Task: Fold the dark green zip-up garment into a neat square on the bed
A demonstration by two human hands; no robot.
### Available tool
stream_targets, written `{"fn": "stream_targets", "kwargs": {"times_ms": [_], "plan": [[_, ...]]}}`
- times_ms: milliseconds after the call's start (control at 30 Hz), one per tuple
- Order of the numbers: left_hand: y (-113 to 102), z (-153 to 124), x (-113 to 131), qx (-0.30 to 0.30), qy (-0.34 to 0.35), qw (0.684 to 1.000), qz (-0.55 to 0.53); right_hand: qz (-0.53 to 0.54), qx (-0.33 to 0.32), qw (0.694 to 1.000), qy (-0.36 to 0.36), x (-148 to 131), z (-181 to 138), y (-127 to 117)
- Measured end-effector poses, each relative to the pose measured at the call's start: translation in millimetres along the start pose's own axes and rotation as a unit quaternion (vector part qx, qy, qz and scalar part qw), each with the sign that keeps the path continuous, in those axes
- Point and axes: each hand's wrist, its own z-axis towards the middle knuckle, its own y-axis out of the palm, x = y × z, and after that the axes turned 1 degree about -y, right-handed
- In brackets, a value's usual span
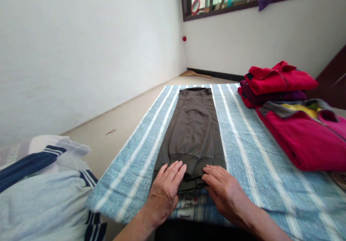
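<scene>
A dark olive-brown sweatshirt point(190, 125) lies folded into a long narrow strip on the blue striped cloth. Its sleeve lies along the top, with ribbed cuffs toward me. At the near left corner, my left hand point(166, 187) has its fingers over the fabric and its thumb low at the edge. My right hand point(227, 190) holds the near right corner the same way, fingers curled over the layers. Both hands look closed on the near end, which bunches slightly between them. The fabric under the fingers is hidden.
The striped cloth point(240, 132) covers a table. Folded red and purple clothes point(281, 80) are stacked at the right, with a folded pink jacket point(305, 136) nearer. Grey clothing with navy striped cuffs point(45, 194) lies at the left. A white wall point(89, 46) rises beyond.
</scene>
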Motion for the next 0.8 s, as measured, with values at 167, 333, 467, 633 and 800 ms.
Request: {"fn": "stream_targets", "kwargs": {"times_ms": [167, 333, 467, 633, 800], "plan": [[-12, 9, -1, -0.036, 0.005, 0.999, 0.005, 0.007, 0.007, 1.0, -0.005, 3, -2, 2], [-30, 20, -4, -0.107, 0.015, 0.994, -0.005, -0.004, 0.042, 0.999, -0.002, 2, -7, 4], [-36, 27, -6, -0.127, 0.01, 0.992, -0.018, -0.027, 0.067, 0.997, -0.001, 2, -21, 7], [-41, 34, -10, -0.127, 0.012, 0.991, -0.049, -0.065, 0.06, 0.996, 0.002, 15, -41, 12], [-48, 41, -14, -0.15, -0.004, 0.985, -0.084, -0.051, 0.081, 0.995, 0.006, 36, -38, 16]]}}
